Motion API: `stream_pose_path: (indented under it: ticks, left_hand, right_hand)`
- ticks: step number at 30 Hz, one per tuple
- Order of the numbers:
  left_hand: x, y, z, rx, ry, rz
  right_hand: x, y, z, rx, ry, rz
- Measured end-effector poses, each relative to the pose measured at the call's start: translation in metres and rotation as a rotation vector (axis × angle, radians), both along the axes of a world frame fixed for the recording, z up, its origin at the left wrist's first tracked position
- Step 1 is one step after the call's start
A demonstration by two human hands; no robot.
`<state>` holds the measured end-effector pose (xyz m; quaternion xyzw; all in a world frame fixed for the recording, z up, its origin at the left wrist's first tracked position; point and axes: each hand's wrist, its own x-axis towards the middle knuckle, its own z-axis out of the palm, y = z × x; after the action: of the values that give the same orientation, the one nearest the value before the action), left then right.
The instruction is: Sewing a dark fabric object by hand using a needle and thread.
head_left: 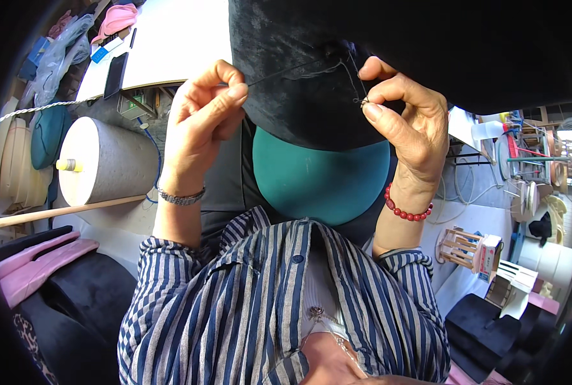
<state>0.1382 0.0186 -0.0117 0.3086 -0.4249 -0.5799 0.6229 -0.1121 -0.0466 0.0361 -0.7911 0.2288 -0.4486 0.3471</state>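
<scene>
Left hand [202, 106]: thumb and index finger pinched together on a dark thread [279, 76], drawn nearly straight toward the right.
Right hand [411, 106]: thumb and index finger closed on looped thread; whether a knot or something else sits at the fingertips is too small to tell.
Black plush piece [299, 122]: between and beyond both hands; thread meets it there.
Teal rounded surface [321, 183]: below the plush piece, between the wrists.
Red bead bracelet [408, 206]: on right wrist.
Pale grey cylinder [122, 157]: left of left hand.
</scene>
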Motion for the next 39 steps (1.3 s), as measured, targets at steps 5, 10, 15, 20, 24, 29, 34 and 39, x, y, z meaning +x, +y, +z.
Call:
stream_pose_path:
  ticks: [5, 10, 15, 20, 24, 29, 34, 39]
  left_hand:
    - [0.001, 0.0, -0.007, 0.015, -0.042, -0.046]
    - [-0.002, 0.0, -0.011, 0.024, -0.043, -0.049]
    - [0.0, 0.0, -0.014, 0.04, -0.04, -0.038]
    - [0.011, 0.003, -0.015, 0.031, -0.043, -0.038]
    - [0.031, 0.014, -0.026, 0.096, -0.146, 0.026]
    - [0.061, 0.034, -0.042, 0.199, -0.24, 0.142]
    - [0.093, 0.052, -0.062, 0.277, -0.322, 0.198]
    - [0.122, 0.066, -0.083, 0.346, -0.296, 0.265]
  right_hand:
    - [0.001, 0.004, 0.0, 0.099, -0.058, -0.011]
    - [0.001, -0.001, 0.003, 0.004, 0.005, 0.044]
    - [-0.006, -0.006, 0.007, 0.01, 0.067, 0.156]
    - [-0.009, 0.001, 0.01, 0.251, -0.017, 0.178]
    - [-0.012, -0.007, 0.0, 0.197, -0.038, 0.177]
    - [-0.015, -0.009, -0.008, 0.109, -0.085, 0.184]
    - [-0.016, -0.009, -0.01, 0.156, -0.184, 0.233]
    - [-0.01, -0.009, -0.01, 0.141, -0.259, 0.247]
